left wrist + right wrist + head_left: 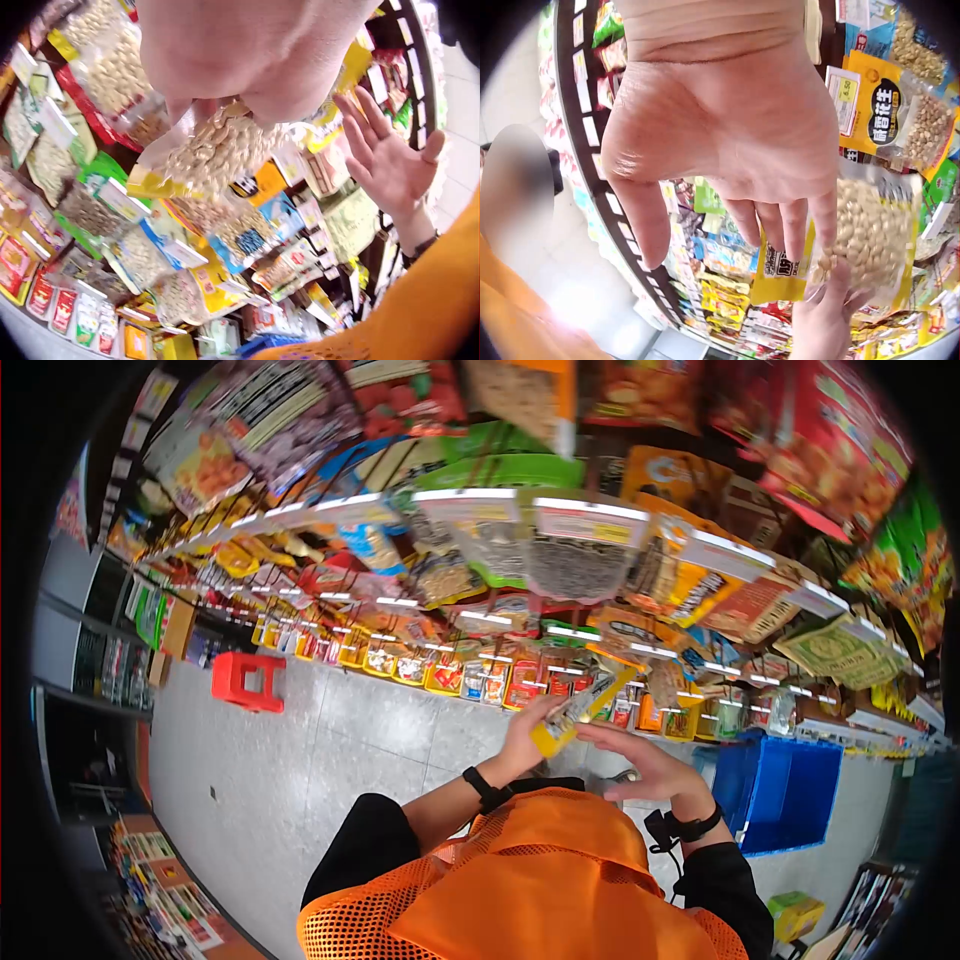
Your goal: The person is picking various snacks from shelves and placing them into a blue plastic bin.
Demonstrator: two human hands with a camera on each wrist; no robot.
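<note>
- Head view: the person stands close to the snack shelves (480, 620). The left hand (528, 738) grasps a yellow-and-clear peanut bag (582, 710), held up in front of the chest with its far end tilted towards the shelves. The right hand (640, 765) is released, fingers flat, just right of the bag's near end. I cannot tell whether it touches the bag. A blue crate (780, 790) sits on the floor to the right, and a red stool (248, 680) stands well apart to the left.
- Left wrist view: the left hand (255, 52) pinches the peanut bag (217, 154) by its top edge, so the full part hangs below the fingers. The right hand (386, 161) is spread open to the right, clear of the bag here. Hanging packets (97, 210) crowd the space behind.
- Right wrist view: the right hand (720, 127) shows an open palm with relaxed fingers, holding nothing. The peanut bag (862, 240) lies just beyond its fingertips, with the fingers (829, 315) of the left hand curled on its lower edge. An orange packet (881, 105) hangs on the far shelf to the right.
- Risk, as I judge it: only a thin edge pinch carries the bag, so the slick film could slip and the bag could fall to the floor. The shelves are also close, so a swing of the bag could knock the hanging packets off their pegs.
</note>
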